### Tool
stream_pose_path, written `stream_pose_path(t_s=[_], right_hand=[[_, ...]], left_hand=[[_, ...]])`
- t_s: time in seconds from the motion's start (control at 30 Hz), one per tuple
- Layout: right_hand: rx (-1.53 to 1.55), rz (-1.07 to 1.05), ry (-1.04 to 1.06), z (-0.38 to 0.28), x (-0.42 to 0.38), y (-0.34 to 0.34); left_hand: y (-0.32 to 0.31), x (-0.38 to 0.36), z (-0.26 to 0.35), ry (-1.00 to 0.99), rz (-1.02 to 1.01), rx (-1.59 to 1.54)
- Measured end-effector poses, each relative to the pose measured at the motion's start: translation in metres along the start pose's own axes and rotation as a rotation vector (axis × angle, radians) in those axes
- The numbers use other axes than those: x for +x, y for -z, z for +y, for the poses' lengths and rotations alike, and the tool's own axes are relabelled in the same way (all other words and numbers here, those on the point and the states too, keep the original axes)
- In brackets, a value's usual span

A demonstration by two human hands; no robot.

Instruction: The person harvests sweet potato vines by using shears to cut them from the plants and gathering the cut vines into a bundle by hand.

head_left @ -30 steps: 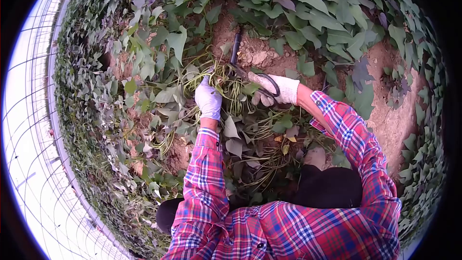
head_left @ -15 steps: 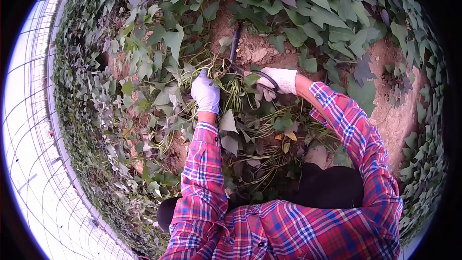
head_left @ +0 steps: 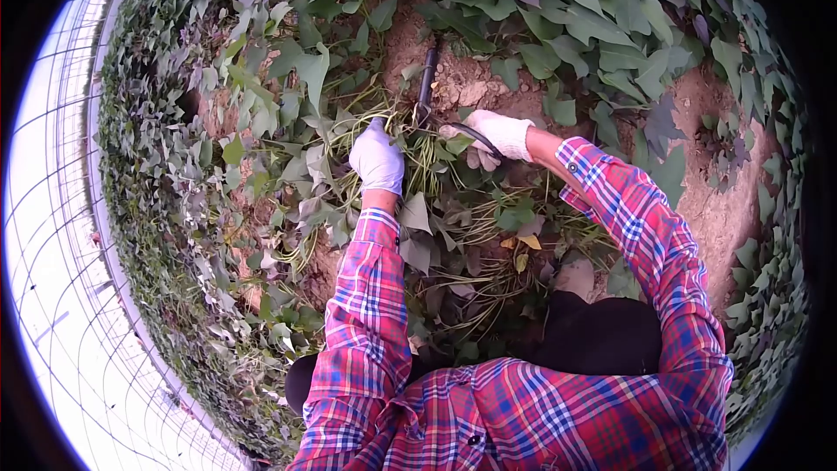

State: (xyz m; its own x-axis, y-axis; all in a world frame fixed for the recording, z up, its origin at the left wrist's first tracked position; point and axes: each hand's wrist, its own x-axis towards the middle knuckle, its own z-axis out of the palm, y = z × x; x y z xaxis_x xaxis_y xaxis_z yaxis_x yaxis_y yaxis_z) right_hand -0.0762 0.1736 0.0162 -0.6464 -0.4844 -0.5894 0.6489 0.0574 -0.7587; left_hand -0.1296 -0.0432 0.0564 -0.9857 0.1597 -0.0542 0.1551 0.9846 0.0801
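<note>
My left hand, in a pale thin glove, is closed around a bunch of leafy vine stems. The cut-looking ends and loops of these stems spread to both sides of the fist. To the right, my right hand, in a white knit glove, grips black-handled scissors. Their blades point left into the stems near the left fist, and the tips are hidden among the greenery. Just above the blades, a black tube runs down over the soil.
Dense heart-shaped leaves cover the ground ahead and on both sides. Bare reddish soil shows at the right. A wire mesh fence curves along the left. Tangled stems lie close to my knees.
The scissors' handle loops, spread apart before, have come closer together in my right hand. My left hand has shifted slightly right and stays closed on the stems.
</note>
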Motion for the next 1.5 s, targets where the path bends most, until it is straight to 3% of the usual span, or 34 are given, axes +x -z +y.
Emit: stream_pose_path(t_s=[0.1,0.17,0.2,0.23,0.33,0.4,0.47,0.5,0.6,0.67,0.77,0.8,0.87,0.93,1.0,1.03,1.1,1.2,1.4,1.5], right_hand=[[0.172,0.024,-0.069,-0.006,-0.018,-0.009],[0.072,0.056,-0.046,-0.005,-0.031,-0.023],[0.006,0.094,-0.062,-0.005,-0.037,-0.03],[0.034,0.066,-0.035,-0.003,-0.042,-0.034],[0.039,0.105,-0.051,0.01,-0.046,-0.04],[0.029,0.096,-0.051,0.011,-0.048,-0.041],[-0.068,0.147,-0.036,0.008,-0.05,-0.044],[-0.07,0.143,-0.033,0.006,-0.05,-0.045],[-0.349,0.154,0.008,0.007,-0.05,-0.047],[-0.688,0.193,0.081,0.011,-0.047,-0.048],[-0.719,0.214,0.076,0.015,-0.049,-0.051],[-0.785,0.234,0.09,0.017,-0.049,-0.051],[-0.786,0.22,0.076,0.017,-0.047,-0.051],[-0.782,0.22,0.08,0.016,-0.047,-0.052],[-0.742,0.24,0.086,0.018,-0.048,-0.054],[-0.746,0.234,0.095,0.017,-0.047,-0.053],[-0.727,0.232,0.08,0.016,-0.048,-0.053],[-0.772,0.255,0.104,0.018,-0.046,-0.053],[-0.941,0.297,0.075,0.008,-0.056,-0.061],[-0.993,0.353,0.13,0.016,-0.055,-0.061]], left_hand=[[0.002,-0.01,-0.001,0.047,0.033,-0.003],[-0.002,-0.01,-0.02,0.15,0.02,-0.147],[-0.014,-0.01,-0.036,0.166,0.109,-0.034],[0.008,-0.017,-0.035,0.187,0.114,-0.183],[0.017,-0.024,-0.078,0.216,0.249,-0.23],[0.041,-0.032,-0.09,0.105,0.393,-0.404],[0.052,-0.031,-0.107,0.309,0.368,-0.198],[0.045,-0.028,-0.126,0.241,0.48,-0.377],[0.053,-0.015,-0.14,0.238,0.467,-0.504],[0.051,-0.012,-0.154,0.24,0.522,-0.49],[0.052,-0.021,-0.153,0.371,0.54,-0.414],[0.053,-0.022,-0.153,0.149,0.531,-0.765],[0.051,-0.031,-0.152,0.044,0.467,-0.741],[0.05,-0.035,-0.145,0.204,0.356,-1.152],[0.051,-0.048,-0.151,0.265,0.38,-1.231],[0.054,-0.054,-0.155,0.301,0.409,-1.069],[0.062,-0.063,-0.142,0.265,0.579,-1.28],[0.103,-0.094,-0.132,0.469,0.419,-1.507],[0.177,-0.111,-0.175,0.431,0.542,-1.089],[0.202,-0.118,-0.174,0.388,0.365,-0.791]])
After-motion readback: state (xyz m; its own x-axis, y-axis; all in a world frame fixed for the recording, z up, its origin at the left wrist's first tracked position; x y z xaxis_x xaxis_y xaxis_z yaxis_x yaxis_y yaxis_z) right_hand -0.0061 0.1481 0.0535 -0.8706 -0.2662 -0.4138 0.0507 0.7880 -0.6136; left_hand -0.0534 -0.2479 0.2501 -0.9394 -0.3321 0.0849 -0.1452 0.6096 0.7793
